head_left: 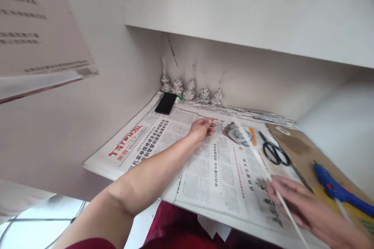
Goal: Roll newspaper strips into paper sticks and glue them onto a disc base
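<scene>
A long, thin, pale stick, which looks like a rolled paper tube (264, 165), runs through my right hand (295, 204). That hand is closed round it at the right front, blurred by motion. The tube's far end blurs over a grey and orange picture on the newspaper (193, 186). My left hand (203, 130) rests low over the newspaper's middle. Its fingers are curled and pinched together; whether something small is between them is hidden. Black-handled scissors (276, 153) lie beyond my right hand, and a blue glue gun (336, 188) lies to its right.
Several coiled paper gourd-like shapes (189, 90) stand along the back wall. A black phone (166, 103) lies before them at the left. Thin paper tubes (251, 114) lie along the back edge. Brown cardboard (298, 144) is at the right; a white panel (233, 7) overhangs.
</scene>
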Motion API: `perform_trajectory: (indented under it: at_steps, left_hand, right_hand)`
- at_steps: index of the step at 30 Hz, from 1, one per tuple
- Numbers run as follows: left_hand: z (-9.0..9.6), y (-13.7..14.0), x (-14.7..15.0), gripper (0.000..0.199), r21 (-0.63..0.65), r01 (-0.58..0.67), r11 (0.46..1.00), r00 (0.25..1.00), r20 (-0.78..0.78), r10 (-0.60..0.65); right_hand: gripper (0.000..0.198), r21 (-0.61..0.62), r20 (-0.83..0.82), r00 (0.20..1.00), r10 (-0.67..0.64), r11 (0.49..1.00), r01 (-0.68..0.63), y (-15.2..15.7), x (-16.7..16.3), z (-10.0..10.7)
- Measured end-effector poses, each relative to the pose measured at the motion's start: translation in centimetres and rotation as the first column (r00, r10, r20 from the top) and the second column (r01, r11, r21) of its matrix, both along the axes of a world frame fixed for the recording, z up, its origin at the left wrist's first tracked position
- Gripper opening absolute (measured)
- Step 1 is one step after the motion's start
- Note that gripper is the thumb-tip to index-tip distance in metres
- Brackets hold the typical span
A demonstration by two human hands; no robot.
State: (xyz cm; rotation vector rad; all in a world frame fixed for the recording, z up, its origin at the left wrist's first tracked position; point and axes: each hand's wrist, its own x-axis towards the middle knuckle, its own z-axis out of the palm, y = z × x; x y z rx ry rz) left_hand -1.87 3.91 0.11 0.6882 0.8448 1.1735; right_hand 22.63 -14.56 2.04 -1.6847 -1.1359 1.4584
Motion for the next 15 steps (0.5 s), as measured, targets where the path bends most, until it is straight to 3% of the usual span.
perform_trajectory:
  at_steps: [3, 7, 9, 10, 15]
  left_hand:
    - [-0.2, -0.2, 0.1, 0.013, 0.035, 0.029, 0.999, 0.995, -0.1, -0.026]
    - [-0.1, -0.6, 0.3, 0.01, 0.111, 0.101, 0.989, 0.981, -0.175, -0.081]
    - [-0.2, -0.8, 0.4, 0.009, 0.144, 0.133, 0.981, 0.974, -0.204, -0.102]
    - [-0.2, -0.9, 0.4, 0.009, 0.155, 0.148, 0.977, 0.969, -0.218, -0.113]
    - [-0.6, -1.2, 0.5, 0.005, 0.165, 0.223, 0.961, 0.944, -0.284, -0.17]
  right_hand:
    - [0.028, 0.107, -0.055, 0.965, -0.256, 0.96, 0.26, 2.7, 1.8, 0.5]
    - [0.014, 0.141, -0.15, 0.878, -0.454, 0.869, 0.474, 6.9, 3.0, 1.1]
    - [0.006, 0.143, -0.248, 0.846, -0.473, 0.845, 0.515, 8.8, 3.0, 1.1]
    - [0.007, 0.136, -0.272, 0.853, -0.446, 0.86, 0.492, 9.8, 2.8, 1.2]
    - [0.022, 0.128, -0.2, 0.887, -0.417, 0.886, 0.445, 15.7, 1.8, 2.4]
